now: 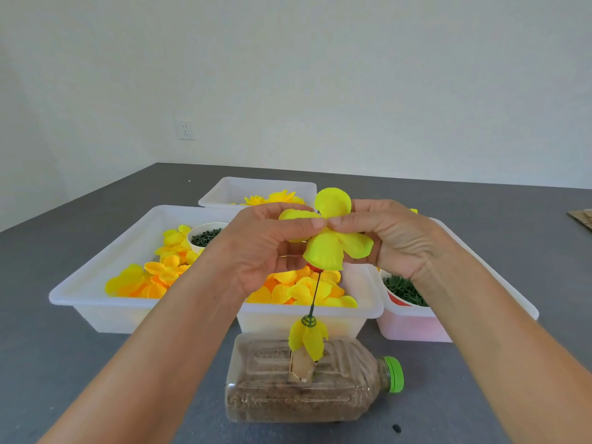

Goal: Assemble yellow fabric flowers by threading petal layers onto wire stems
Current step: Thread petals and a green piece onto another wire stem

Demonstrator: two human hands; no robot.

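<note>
Two hands meet at one spot: your left hand (272, 248) and right hand (389, 240) both pinch the centre of the petal layer (326, 232), thumbs and forefingers closed on it, tip to tip. Straight beneath your fingers the wire stem (315, 293) runs nearly upright, leaning slightly, down to the petals already threaded (308, 338) above the bottle (307, 382). To seat the layer you would probably push down along that wire, both hands equally near.

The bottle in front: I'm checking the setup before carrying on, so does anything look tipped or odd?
The brown-filled bottle lies on its side, green cap on, nothing spilled. A wire stem stands up from it, so it looks like a deliberate stand. Nothing else stands out.
</note>
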